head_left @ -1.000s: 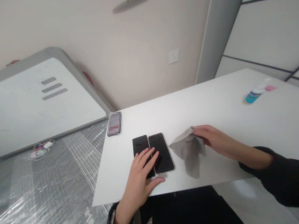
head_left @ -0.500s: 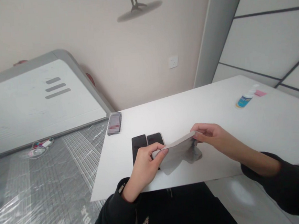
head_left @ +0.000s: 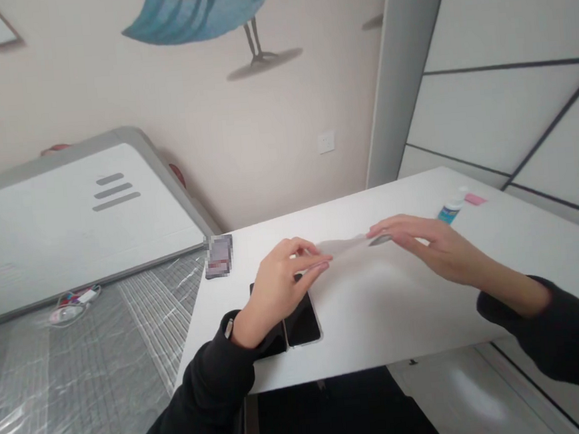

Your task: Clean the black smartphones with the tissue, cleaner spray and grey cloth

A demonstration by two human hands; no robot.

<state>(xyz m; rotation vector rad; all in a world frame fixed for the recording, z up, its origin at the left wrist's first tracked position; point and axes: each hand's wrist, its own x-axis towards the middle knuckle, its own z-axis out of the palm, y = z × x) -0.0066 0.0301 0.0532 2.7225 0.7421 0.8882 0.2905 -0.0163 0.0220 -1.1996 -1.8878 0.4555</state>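
Observation:
A thin pale-grey cloth [head_left: 344, 246] stretches above the white table, seen almost edge-on. My left hand [head_left: 286, 271] pinches its left end between thumb and fingers. At the other end, my right hand [head_left: 421, 240] has thumb and fingers closed on the cloth's edge, where a darker fold shows. Below my left hand lie two dark-screened phones side by side; the right phone [head_left: 302, 323] shows more fully, while the left phone [head_left: 274, 342] is largely hidden by my hand and wrist.
On the white table [head_left: 378, 330], a blue-labelled bottle [head_left: 449, 212] lies behind my right hand, near a pink piece [head_left: 476, 199]. A blurred-out rectangular item [head_left: 219, 256] sits at the far left corner. A white-and-grey panel [head_left: 69, 221] stands left, by the wall.
Both hands have risen away from the table with the cloth, which has turned from hanging down to nearly flat. More of the right phone is uncovered. The camera view has tilted up.

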